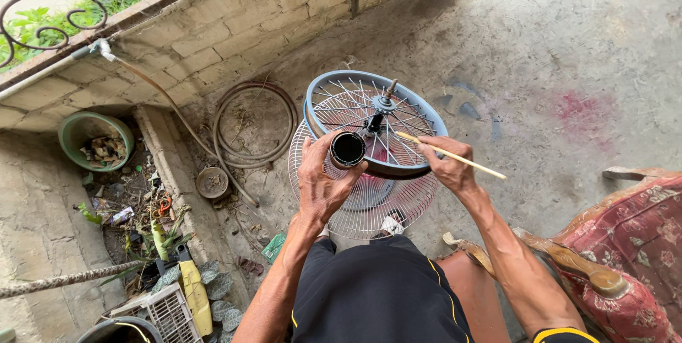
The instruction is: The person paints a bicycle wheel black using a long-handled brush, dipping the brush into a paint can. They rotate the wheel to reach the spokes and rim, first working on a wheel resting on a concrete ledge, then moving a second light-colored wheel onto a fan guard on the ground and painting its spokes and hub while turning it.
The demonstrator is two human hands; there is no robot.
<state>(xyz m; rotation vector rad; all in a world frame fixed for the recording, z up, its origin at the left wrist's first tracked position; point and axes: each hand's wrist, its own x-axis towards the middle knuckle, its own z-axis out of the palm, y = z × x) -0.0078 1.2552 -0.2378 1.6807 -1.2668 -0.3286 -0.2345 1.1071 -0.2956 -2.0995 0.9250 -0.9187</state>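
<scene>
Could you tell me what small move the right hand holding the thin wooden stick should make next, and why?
Probably dip the thin wooden stick into the small black round tin: the left hand holds the tin open, while the right hand holds the stick over the blue-rimmed wire fan guard.

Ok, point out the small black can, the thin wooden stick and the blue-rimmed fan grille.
small black can (347,149), head view, dark open top.
thin wooden stick (483,168), head view, free end.
blue-rimmed fan grille (334,80), head view, upper rim.

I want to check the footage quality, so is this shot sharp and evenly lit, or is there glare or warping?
Head view: soft, even daylight with no hard shadows; the left hand, small black can, right hand, thin stick and fan grille are sharp; the greenery at top left is bright, slightly washed out; wide-angle bending shows along the brick wall and edges.
</scene>
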